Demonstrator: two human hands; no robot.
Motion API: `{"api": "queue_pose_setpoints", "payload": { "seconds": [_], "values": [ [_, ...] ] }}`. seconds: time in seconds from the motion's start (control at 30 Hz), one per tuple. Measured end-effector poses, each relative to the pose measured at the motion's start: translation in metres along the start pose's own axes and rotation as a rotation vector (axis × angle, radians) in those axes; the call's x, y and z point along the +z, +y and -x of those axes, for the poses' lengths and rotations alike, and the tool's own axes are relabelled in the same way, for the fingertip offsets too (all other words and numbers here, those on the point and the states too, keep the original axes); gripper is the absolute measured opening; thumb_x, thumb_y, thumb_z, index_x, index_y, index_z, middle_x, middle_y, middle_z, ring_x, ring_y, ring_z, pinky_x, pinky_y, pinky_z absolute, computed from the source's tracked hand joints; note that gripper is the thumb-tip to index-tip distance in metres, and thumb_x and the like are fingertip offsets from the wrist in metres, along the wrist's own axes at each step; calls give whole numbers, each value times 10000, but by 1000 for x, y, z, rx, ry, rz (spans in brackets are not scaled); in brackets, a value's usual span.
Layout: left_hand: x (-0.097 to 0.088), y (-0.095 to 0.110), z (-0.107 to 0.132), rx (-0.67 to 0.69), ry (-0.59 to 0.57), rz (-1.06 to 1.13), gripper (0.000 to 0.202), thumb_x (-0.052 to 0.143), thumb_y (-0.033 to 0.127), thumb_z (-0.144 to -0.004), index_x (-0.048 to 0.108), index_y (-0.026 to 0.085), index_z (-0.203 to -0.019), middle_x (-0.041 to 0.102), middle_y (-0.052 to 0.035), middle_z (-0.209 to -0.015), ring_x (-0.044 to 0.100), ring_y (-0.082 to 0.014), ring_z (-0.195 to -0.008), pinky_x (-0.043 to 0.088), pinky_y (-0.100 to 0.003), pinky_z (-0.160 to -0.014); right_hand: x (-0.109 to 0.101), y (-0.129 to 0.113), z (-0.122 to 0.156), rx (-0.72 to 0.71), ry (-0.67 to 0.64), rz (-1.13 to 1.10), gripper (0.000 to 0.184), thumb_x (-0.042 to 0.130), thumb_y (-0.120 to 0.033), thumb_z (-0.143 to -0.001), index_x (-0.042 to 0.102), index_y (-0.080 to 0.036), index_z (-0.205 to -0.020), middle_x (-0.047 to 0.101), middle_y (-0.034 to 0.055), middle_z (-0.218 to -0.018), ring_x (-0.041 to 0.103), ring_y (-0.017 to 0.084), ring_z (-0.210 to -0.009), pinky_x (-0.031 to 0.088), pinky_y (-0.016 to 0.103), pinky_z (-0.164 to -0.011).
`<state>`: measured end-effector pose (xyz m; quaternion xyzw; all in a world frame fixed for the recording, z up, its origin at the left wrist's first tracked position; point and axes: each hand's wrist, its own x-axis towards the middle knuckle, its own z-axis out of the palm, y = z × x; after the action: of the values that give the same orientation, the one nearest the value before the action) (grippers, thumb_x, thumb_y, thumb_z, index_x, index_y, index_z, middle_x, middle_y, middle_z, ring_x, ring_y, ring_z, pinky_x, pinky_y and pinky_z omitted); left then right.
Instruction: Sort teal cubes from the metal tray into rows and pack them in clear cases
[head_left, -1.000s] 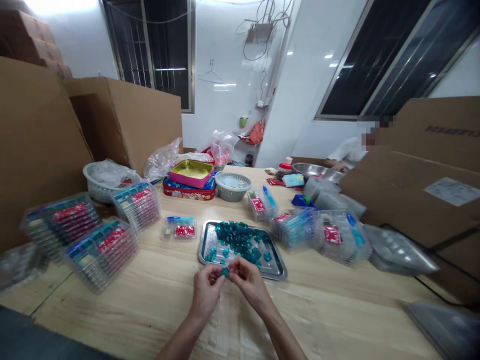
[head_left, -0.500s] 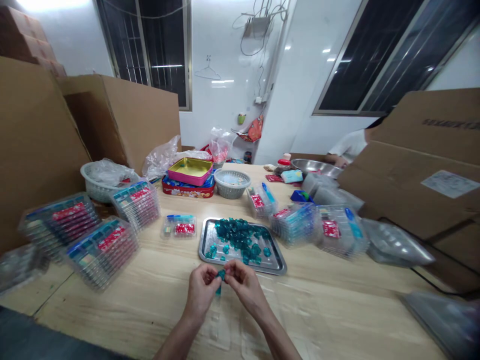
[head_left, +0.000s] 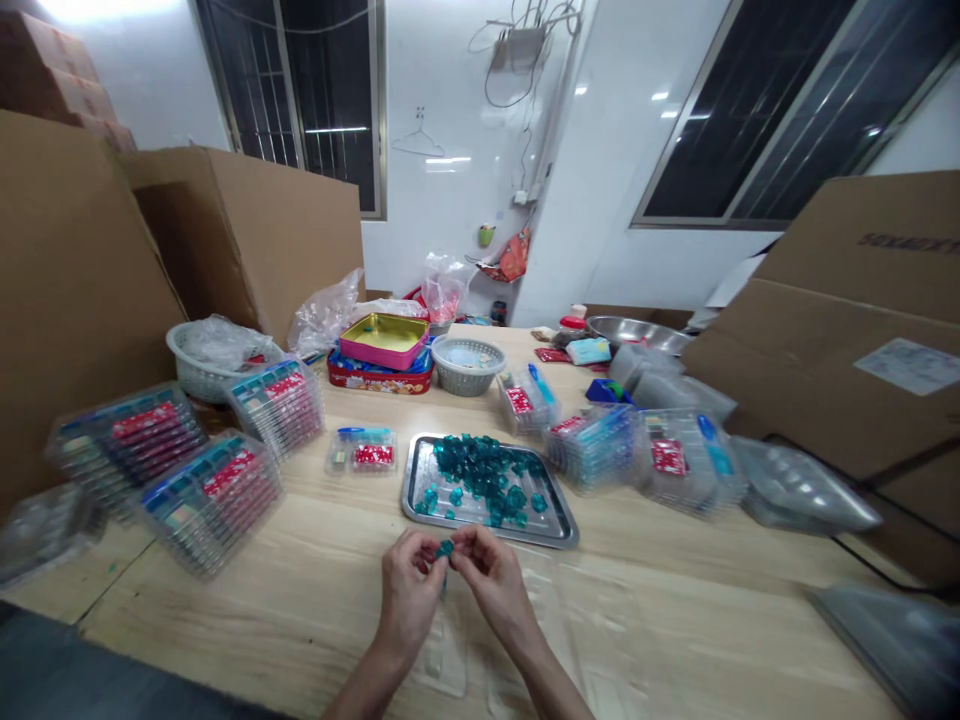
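My left hand [head_left: 409, 584] and my right hand [head_left: 488, 576] meet over the wooden table, fingers pinched together on one small teal piece [head_left: 445, 549]. Just beyond them lies a metal tray [head_left: 561, 530] with a heap of the same teal pieces [head_left: 480, 472]. Clear plastic blister trays [head_left: 450, 650] lie flat on the table under my wrists.
Stacks of filled clear packs [head_left: 210, 500] stand at the left, more packs [head_left: 645, 455] at the right. One single pack [head_left: 362, 452] lies left of the tray. Behind are a white basket [head_left: 467, 364], a pink tin [head_left: 383, 342] and large cardboard boxes [head_left: 247, 235].
The hands stay pinched on the teal piece and barely shift. The person at the far right has passed out of view behind the cardboard box.
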<state>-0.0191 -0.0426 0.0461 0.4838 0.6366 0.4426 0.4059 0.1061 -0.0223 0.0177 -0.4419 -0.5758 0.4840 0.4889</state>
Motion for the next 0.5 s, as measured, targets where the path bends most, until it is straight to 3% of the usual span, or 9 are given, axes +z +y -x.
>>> {"api": "queue_pose_setpoints", "payload": {
  "seconds": [0.2, 0.4, 0.5],
  "values": [
    [-1, -5, -4, -76, -120, 179, 173, 605, 183, -572, 598, 94, -720, 617, -13, -744, 523, -1, -644, 409, -77, -589, 0, 6, 4, 50, -53, -94, 299, 678, -373, -682, 608, -155, -874, 558, 34, -714, 537, 161, -672, 454, 282, -634],
    [-13, -4, -4, -222, -378, 416, 291, 704, 232, -483, 469, 105, -599, 498, 57, -524, 441, 22, -493, 319, -82, -492, -10, -14, 4, 61, -324, -118, 271, 696, -297, -659, 624, -153, -878, 528, 26, -860, 422, 66, -551, 347, 210, -514],
    [-19, -5, -3, -245, -433, 443, 300, 706, 250, -494, 480, 105, -628, 479, 64, -510, 403, 35, -460, 274, -83, -466, -11, -19, 5, 94, -394, -99, 255, 700, -278, -660, 578, -155, -848, 496, -17, -712, 381, 66, -547, 283, 191, -501]
  ]
}}
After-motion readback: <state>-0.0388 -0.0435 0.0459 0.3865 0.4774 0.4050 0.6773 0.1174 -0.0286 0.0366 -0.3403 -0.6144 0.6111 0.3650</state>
